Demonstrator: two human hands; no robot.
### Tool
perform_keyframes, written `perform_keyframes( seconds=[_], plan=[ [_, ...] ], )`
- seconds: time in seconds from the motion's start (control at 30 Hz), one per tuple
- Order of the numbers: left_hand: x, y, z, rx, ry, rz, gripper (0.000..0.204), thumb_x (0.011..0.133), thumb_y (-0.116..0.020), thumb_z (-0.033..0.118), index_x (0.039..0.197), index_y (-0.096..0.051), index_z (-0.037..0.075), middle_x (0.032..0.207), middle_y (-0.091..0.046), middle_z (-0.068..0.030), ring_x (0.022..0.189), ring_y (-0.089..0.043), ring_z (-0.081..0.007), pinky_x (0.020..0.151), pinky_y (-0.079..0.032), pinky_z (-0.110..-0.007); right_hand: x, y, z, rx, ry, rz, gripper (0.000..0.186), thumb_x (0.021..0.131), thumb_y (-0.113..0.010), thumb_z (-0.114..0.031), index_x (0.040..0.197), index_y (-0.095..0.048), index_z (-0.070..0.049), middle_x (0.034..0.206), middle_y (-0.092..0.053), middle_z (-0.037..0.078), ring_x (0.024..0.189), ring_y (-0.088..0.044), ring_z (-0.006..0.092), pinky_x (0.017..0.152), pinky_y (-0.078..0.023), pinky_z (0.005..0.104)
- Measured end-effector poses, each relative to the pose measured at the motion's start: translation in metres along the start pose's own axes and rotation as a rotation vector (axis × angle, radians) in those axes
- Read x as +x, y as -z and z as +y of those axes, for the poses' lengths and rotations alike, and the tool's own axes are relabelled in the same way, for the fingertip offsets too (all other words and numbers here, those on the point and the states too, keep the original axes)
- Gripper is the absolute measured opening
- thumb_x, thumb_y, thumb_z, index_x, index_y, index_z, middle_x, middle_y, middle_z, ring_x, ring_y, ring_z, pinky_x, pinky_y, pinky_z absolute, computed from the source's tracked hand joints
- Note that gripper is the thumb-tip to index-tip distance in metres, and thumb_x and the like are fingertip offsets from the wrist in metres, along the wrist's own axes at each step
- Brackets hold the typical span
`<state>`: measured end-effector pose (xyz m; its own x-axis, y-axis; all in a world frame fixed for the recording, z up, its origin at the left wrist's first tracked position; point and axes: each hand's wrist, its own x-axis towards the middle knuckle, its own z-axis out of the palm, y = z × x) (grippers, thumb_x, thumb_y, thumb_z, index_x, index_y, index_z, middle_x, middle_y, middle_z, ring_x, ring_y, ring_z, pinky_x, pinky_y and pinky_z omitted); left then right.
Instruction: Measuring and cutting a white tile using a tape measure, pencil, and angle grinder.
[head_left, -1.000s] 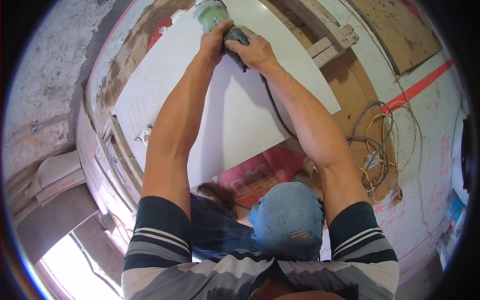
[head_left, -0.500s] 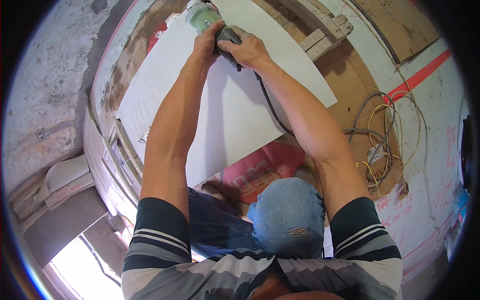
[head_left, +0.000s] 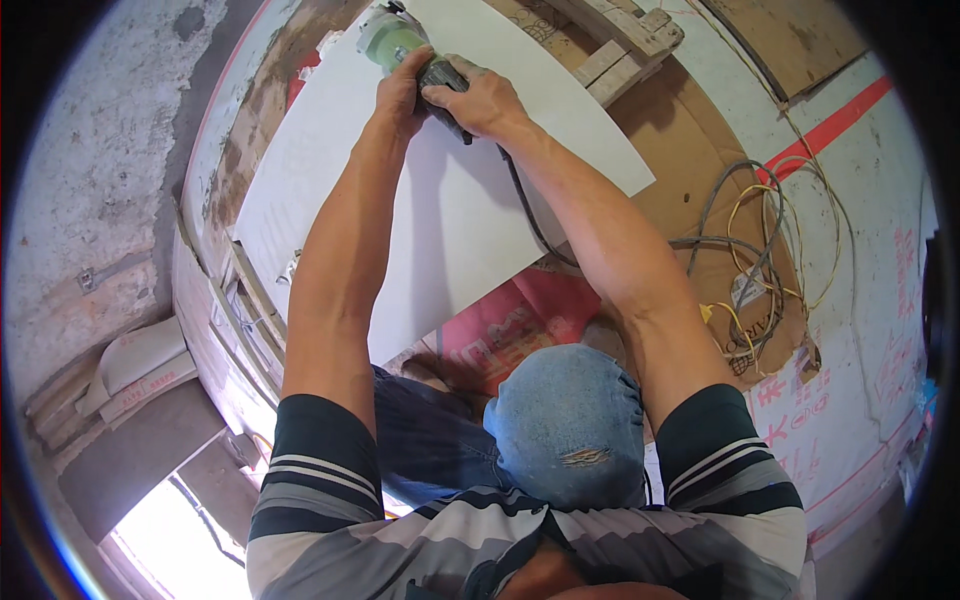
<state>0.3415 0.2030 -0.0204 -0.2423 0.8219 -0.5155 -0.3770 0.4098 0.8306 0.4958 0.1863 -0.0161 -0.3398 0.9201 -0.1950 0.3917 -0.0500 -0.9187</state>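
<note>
Both arms reach far forward over a large white slab (head_left: pixel 300 165). My left hand (head_left: pixel 403 90) is closed on an angle grinder (head_left: pixel 392 42) with a green body and a black rear grip. My right hand (head_left: pixel 487 101) wraps the black rear grip from the other side. The grinder's head points to the far left, near the slab's far edge, and its disc cannot be made out. A black power cord (head_left: pixel 520 195) leaves the grip and runs beneath my right forearm.
Under the slab lie brown cardboard (head_left: pixel 690 165) and a red printed sack (head_left: pixel 510 325). Coiled cables (head_left: pixel 765 245) rest on the right. A rough wooden frame (head_left: pixel 630 60) stands at the far right. My denim-covered knee (head_left: pixel 565 425) is close to the slab's near edge.
The grinder and both hands appear slightly further left in the view. The slab and surroundings have also shifted left a little. Both hands keep their grip.
</note>
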Motion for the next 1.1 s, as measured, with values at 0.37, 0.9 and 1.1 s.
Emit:
perform_keyframes(
  seconds=[0.37,0.9,1.1],
  plan=[
    [-0.019,-0.011,-0.007,-0.010,0.000,0.031,0.040,0.077,-0.072,0.024,0.104,-0.054,-0.001,0.087,-0.061,-0.0094,0.071,-0.062,-0.0227,0.063,-0.055,-0.037,-0.014,0.005,0.006,0.004,-0.034,-0.030,0.084,0.072,-0.061,-0.057,0.139,-0.041,-0.010,0.102,-0.065,0.019,0.087,-0.065,0.0281,0.077,-0.052,0.0350],
    [-0.035,-0.016,-0.019,-0.023,-0.002,0.006,0.037,0.078,-0.072,0.023,0.102,-0.054,0.000,0.085,-0.060,-0.0083,0.071,-0.061,-0.0215,0.063,-0.054,-0.036,-0.039,0.020,0.002,0.054,-0.077,-0.076,0.081,0.072,-0.062,-0.051,0.138,-0.040,-0.009,0.120,-0.058,0.021,0.111,-0.056,0.0351,0.097,-0.043,0.0382],
    [-0.041,-0.018,-0.024,-0.030,-0.008,-0.006,0.037,0.078,-0.072,0.023,0.102,-0.054,0.000,0.085,-0.060,-0.0087,0.071,-0.061,-0.0213,0.065,-0.054,-0.036,-0.048,0.022,0.005,0.053,-0.067,-0.070,0.082,0.073,-0.061,-0.052,0.138,-0.039,-0.008,0.118,-0.058,0.022,0.110,-0.056,0.0357,0.096,-0.043,0.0392]
  ],
)
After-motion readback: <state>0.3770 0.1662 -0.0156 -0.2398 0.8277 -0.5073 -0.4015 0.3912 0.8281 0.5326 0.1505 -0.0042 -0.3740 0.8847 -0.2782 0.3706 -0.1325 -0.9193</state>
